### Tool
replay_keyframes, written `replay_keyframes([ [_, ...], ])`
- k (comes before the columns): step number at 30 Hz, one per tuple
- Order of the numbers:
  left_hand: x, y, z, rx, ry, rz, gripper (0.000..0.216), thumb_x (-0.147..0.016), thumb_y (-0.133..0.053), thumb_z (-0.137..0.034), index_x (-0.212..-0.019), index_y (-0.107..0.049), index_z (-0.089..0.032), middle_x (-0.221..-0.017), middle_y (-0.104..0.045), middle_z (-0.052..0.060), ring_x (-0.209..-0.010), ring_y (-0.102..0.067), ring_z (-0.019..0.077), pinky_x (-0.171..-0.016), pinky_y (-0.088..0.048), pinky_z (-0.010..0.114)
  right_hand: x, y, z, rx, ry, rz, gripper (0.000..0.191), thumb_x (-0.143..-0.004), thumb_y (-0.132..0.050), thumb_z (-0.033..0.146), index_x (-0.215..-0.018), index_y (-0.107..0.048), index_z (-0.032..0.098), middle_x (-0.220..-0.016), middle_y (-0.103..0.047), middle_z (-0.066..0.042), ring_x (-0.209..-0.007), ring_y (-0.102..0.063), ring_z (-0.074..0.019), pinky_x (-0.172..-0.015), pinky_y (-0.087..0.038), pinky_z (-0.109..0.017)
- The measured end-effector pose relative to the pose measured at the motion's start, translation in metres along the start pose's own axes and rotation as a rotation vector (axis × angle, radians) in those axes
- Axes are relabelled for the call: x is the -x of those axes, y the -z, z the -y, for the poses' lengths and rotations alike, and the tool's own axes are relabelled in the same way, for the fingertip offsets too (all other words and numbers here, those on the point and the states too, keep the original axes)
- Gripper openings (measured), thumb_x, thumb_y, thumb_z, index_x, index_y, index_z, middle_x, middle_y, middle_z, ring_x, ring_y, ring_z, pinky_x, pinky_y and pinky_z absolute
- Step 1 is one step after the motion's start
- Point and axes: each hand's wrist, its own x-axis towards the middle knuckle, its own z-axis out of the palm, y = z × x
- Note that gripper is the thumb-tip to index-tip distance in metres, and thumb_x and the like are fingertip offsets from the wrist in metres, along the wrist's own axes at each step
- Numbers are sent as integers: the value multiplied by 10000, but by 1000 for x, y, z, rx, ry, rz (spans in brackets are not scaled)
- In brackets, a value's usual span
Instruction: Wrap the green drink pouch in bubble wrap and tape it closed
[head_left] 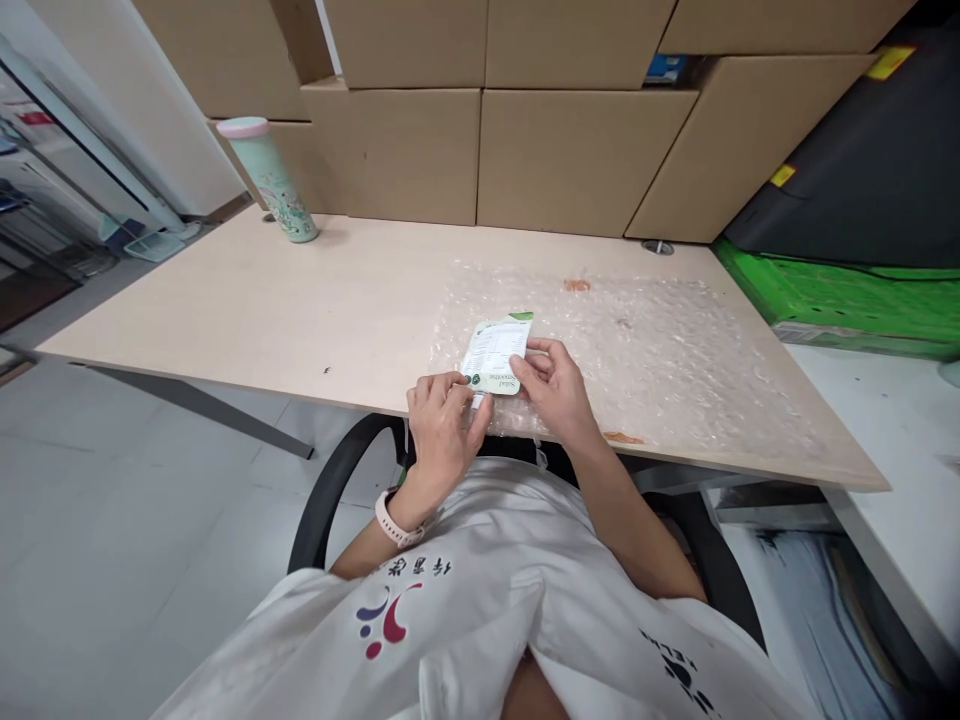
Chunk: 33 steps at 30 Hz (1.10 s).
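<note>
A small white and green printed packet (pixel 495 352) lies near the table's front edge, its "Salad Smoothie" lettering upside down to me. My right hand (pixel 555 388) grips its right edge between thumb and fingers. At the lower left corner, my left hand (pixel 448 418) has its fingers curled, with the fingertips touching the packet. A small white piece (pixel 478 400) shows by the left thumb; I cannot make out what it is. Beneath the packet and right hand, a sheet of bubble wrap (pixel 637 340) is spread over the table.
Cardboard boxes (pixel 555 160) are stacked along the back of the pale wooden table (pixel 360 300). A mint green tumbler (pixel 277 185) with a pink lid stands at the back left. On the right are a green crate (pixel 840 300) and a dark case (pixel 855 170). A black chair (pixel 330 490) surrounds me.
</note>
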Motion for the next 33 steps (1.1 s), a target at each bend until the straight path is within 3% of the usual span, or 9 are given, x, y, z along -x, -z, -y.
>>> replay_keyframes([
  [3, -2, 8, 2, 87, 3, 35, 153, -906, -698, -309, -807, -644, -205, -1004, -727, 76, -940, -586, 241, -779, -412, 369, -6, -11, 0, -251, -89, 25, 624, -813, -690, 467, -1327, -415, 244, -1006, -769, -61, -816, -745, -242, -616, -607, -377],
  [7, -16, 25, 25, 213, 161, 46, 141, -964, -600, -299, -883, -683, -220, -1046, -721, 67, -1038, -608, 228, -913, -450, 383, -5, -19, 0, -309, -60, 27, 727, -811, -670, 339, -1446, -327, 251, -1041, -777, -59, -893, -763, -253, -723, -648, -433],
  [9, -22, 33, 40, 113, 292, 17, 145, -953, -573, -270, -870, -674, -206, -1000, -719, 76, -995, -609, 234, -904, -453, 388, 0, -22, 0, -290, -61, 67, 677, -820, -653, 319, -1435, -378, 244, -1043, -777, -64, -911, -763, -251, -755, -651, -437],
  [12, -27, 40, 50, 27, 456, 172, 121, -912, -562, -235, -892, -677, -204, -850, -704, 46, -824, -604, 213, -788, -448, 354, 7, -26, -2, -192, -62, 114, 559, -850, -631, 324, -1382, -493, 222, -1038, -769, -79, -904, -757, -247, -772, -647, -433],
  [17, -27, 43, 40, 141, 529, 343, 178, -913, -537, -255, -1025, -671, -220, -765, -683, 5, -723, -589, 183, -684, -431, 305, 8, -20, -5, 12, -28, 147, 437, -861, -636, 340, -1275, -646, 203, -1001, -758, -86, -862, -737, -239, -749, -632, -406],
  [23, -24, 40, 42, 96, 445, 327, 288, -923, -522, -238, -1194, -613, -199, -1171, -703, 84, -1027, -579, 256, -847, -474, 388, 4, -9, 4, 77, -58, 284, 545, -899, -555, 314, -1426, -550, 171, -1043, -757, -85, -762, -692, -184, -657, -576, -331],
  [26, -24, 36, 44, 83, 426, 333, 301, -913, -523, -217, -1197, -621, -194, -1153, -712, 83, -1022, -577, 267, -885, -468, 419, 9, -8, 14, 526, 26, 197, 445, -922, -563, 300, -1352, -633, 211, -841, -736, -33, -719, -656, -192, -705, -523, -342],
  [28, -24, 35, 42, 101, 425, 329, 289, -902, -535, -211, -1172, -636, -197, -1082, -726, 75, -986, -590, 261, -885, -467, 423, 15, -8, 18, 815, 117, 101, 342, -941, -584, 331, -1248, -705, 241, -850, -723, -46, -785, -658, -229, -724, -498, -358],
  [33, -26, 41, 34, 330, 525, 302, 280, -903, -569, -279, -1166, -626, -203, -978, -706, 55, -845, -642, 192, -768, -507, 348, 28, -6, 11, 879, 478, 92, 284, -994, -502, 243, -1165, -729, 228, -1168, -701, -115, -1057, -617, -284, -862, -517, -410],
])
